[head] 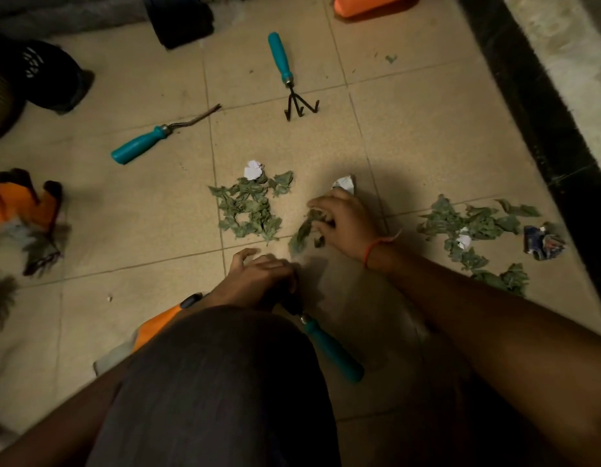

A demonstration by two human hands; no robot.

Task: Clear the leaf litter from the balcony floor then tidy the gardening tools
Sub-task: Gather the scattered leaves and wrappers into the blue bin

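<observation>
Crouching over the tiled floor point(123, 230), knee in the foreground. Right hand point(343, 224) curled around a clump of dry leaves point(306, 230), just right of the main leaf pile point(248, 210), the landmark here. Left hand point(258, 281) just below that pile, gripping the metal end of a teal-handled tool point(333, 348). Hand rake point(289, 75) above the pile, teal-handled weeder point(150, 139) up-left, orange gloves point(22, 203) far left, more scattered leaves point(474, 227) and crumpled paper point(543, 242) far right.

No legible text, label, brand or number anywhere; print on the crumpled wrapper point(544, 242) unreadable.
</observation>
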